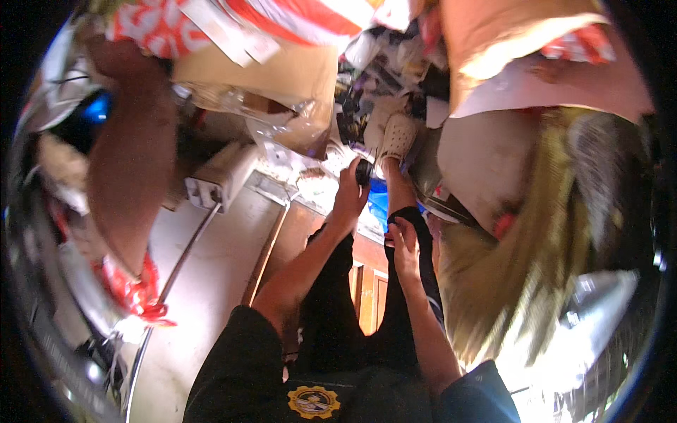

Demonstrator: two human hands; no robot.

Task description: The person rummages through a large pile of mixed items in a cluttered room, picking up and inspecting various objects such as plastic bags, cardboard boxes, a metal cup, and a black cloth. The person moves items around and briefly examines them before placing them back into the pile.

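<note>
My left hand reaches forward past my left knee, its fingers closed around a small dark, rounded object. What kind of object it is cannot be made out. My right hand lies on my right knee, over the black trousers, with its fingers stretched out and nothing visible in them. Beyond it, my right foot wears a pale clog with holes. Something bright blue shows between my left hand and my right shin.
Loose clutter covers the ground ahead. A cardboard box with clear plastic stands ahead left, near a whitish rectangular post. A red plastic bag lies at left. Yellowish broom-like bristles fill the right side, beside large sacks.
</note>
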